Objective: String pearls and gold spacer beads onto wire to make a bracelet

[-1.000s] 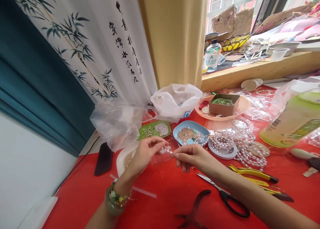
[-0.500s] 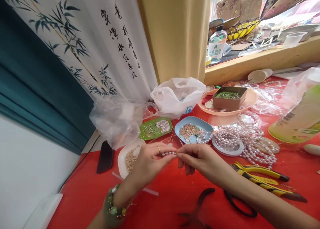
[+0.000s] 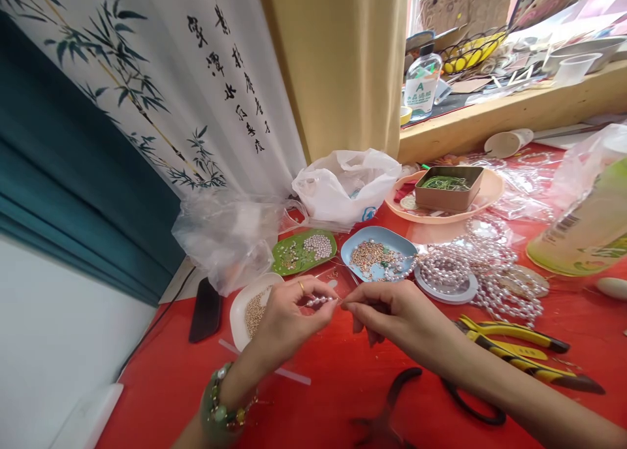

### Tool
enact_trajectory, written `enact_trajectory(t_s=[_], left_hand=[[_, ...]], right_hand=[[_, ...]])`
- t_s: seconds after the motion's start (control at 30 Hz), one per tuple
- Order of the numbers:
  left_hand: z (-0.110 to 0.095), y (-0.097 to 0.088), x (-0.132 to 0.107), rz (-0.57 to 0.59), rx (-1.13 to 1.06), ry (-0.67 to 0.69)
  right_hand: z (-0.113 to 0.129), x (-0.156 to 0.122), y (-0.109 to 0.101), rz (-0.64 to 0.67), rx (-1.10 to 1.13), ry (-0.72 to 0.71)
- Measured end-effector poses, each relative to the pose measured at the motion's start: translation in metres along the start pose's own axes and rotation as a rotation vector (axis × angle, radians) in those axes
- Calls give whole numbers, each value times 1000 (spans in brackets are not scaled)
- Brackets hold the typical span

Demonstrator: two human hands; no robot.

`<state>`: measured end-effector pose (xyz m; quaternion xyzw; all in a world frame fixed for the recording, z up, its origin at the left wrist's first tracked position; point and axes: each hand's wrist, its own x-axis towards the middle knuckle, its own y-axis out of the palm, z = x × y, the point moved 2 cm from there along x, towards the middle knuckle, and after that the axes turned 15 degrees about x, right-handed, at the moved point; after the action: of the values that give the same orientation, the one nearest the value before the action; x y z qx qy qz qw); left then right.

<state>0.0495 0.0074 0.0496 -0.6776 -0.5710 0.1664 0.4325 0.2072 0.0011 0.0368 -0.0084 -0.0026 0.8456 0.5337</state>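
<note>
Between the thumb and fingers of my left hand [image 3: 289, 315] is a short string of pearly beads [image 3: 316, 301], held above the red table. My right hand [image 3: 394, 310] is closed in a pinch just to its right, the two sets of fingertips a small gap apart. What the right fingers pinch is too small to make out. Under and behind my left wrist lies a white dish [image 3: 239, 322] of tiny gold beads. Beyond the hands are a green dish [image 3: 289, 263] with mixed beads and a blue dish [image 3: 347, 256] holding gold and pearly beads.
Bead strands [image 3: 494, 273] pile over a pale ring-shaped spool [image 3: 463, 294] at right. Yellow-black pliers [image 3: 519, 351] lie by my right forearm, with a dark-handled tool [image 3: 394, 397] in front. A phone [image 3: 204, 312] is at left. Plastic bags [image 3: 345, 185] and a tin [image 3: 453, 194] stand behind.
My left hand has shifted slightly left with the beads. The fingertips, together before, are now slightly apart, and the beads sit deeper inside the left hand's grip.
</note>
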Motion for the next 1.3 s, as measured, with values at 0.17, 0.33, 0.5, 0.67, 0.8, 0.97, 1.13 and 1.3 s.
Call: enact_trajectory(t_s=[0.17, 0.33, 0.5, 0.67, 0.8, 0.97, 1.13, 1.3], left_hand=[[5, 0, 0, -37, -32, -12], [4, -1, -2, -13, -47, 25], [1, -1, -2, -15, -55, 78], [2, -1, -3, -45, -65, 105], [2, -3, -3, -40, -60, 135], [2, -3, -3, -30, -54, 154], [4, -2, -3, -32, -53, 150], [3, -3, -4, -11, -67, 147]], right_hand=[[2, -1, 0, -6, -17, -36], [4, -3, 0, -22, -79, -64], [3, -4, 0, -16, -92, -85], [3, -5, 0, -13, -52, -48], [3, -7, 0, -5, -62, -52], [7, -8, 0, 1, -76, -51], [9, -6, 0, 9, -71, -49], [9, -7, 0, 20, -71, -57]])
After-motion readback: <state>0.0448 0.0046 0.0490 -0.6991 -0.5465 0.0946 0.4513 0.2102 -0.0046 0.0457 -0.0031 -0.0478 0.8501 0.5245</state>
